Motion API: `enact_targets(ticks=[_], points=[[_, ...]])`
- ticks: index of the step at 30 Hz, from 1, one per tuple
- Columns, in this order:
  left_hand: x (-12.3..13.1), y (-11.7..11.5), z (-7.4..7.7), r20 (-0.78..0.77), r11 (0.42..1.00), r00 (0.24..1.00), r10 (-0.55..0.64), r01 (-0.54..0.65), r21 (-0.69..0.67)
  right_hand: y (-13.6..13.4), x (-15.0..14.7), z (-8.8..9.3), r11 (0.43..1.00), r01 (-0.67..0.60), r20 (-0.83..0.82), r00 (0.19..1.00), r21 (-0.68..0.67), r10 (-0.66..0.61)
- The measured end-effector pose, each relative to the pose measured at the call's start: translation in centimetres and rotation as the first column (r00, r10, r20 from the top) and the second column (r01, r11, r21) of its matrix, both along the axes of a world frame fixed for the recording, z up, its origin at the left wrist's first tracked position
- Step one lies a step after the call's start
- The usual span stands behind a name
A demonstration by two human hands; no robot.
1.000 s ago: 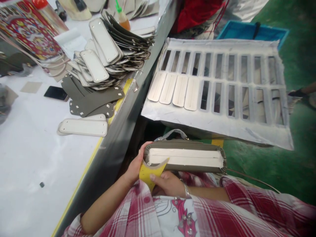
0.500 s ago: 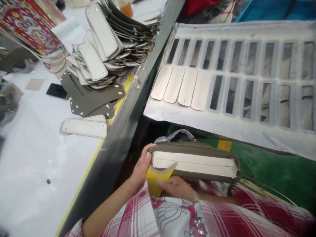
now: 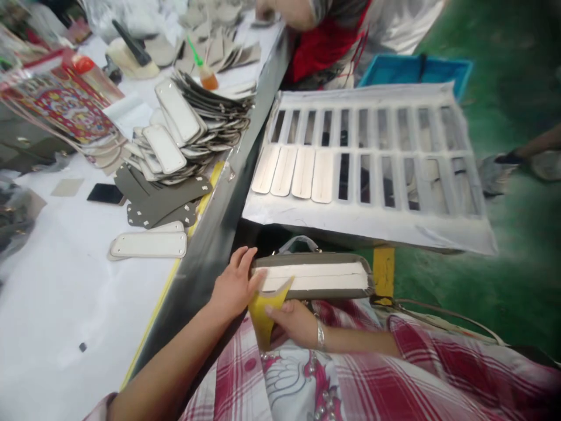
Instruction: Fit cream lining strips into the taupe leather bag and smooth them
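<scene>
A dark olive handbag (image 3: 315,294) lies tipped on its side against the plaid shirt, with its long white base (image 3: 324,277) facing up. Its handle (image 3: 300,242) is wrapped in clear plastic. My left hand (image 3: 232,286) grips the bag's left end, thumb on the white base and fingers at the far corner. A yellow sheet (image 3: 264,313) with a curved cut-out edge is pinched in my right hand (image 3: 295,323), thumb on top. The sheet overlaps the base's near left part; its lower end hangs toward the lap. What lies under the right fingers is hidden.
A white-covered slotted rack (image 3: 368,225) holds several pale panels (image 3: 302,172). On the left table (image 3: 44,327) are stacked white-faced panels (image 3: 175,111), dark strips (image 3: 170,202), a phone (image 3: 105,194) and a glue bottle (image 3: 207,76). Behind stand a blue crate (image 3: 447,73) and another person's arm (image 3: 293,11).
The camera view has tilted up, showing more of the table and floor. My left fingers have lifted and spread somewhat at the bag's end. The yellow sheet stays near the base's left end.
</scene>
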State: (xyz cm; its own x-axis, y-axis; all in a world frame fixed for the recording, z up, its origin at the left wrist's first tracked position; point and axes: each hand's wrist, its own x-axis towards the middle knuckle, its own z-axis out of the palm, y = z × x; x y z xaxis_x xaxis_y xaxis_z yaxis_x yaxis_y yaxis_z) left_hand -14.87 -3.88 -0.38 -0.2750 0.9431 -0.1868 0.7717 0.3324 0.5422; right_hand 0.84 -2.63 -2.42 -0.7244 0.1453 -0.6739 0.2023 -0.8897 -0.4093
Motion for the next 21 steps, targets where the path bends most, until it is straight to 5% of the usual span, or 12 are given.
enact_targets(ticks=[3, 7, 16, 21], points=[[1.5, 1.6, 1.2, -0.372, 0.97, 0.901, -0.223, 0.243, 0.009, -0.5, -0.1, 0.8, 0.998, 0.023, 0.111, 0.993, 0.066, -0.03], [3.5, 2.3, 1.2, -0.5, 0.952, 0.821, -0.275, 0.306, -0.022, -1.0, -0.2, 0.9, 0.989, 0.068, 0.15, 0.985, 0.128, -0.087], [3.4, 3.5, 1.0, -0.509, 0.975, 0.838, -0.198, 0.221, -0.017, -0.2, 0.4, 0.5, 0.995, 0.048, 0.016, 0.999, 0.087, -0.05], [3.6, 4.8, 1.1, -0.379, 0.991, 0.917, -0.127, 0.137, -0.002, 0.0, 0.2, 1.1, 0.995, 0.07, 0.023, 0.997, 0.072, -0.072]])
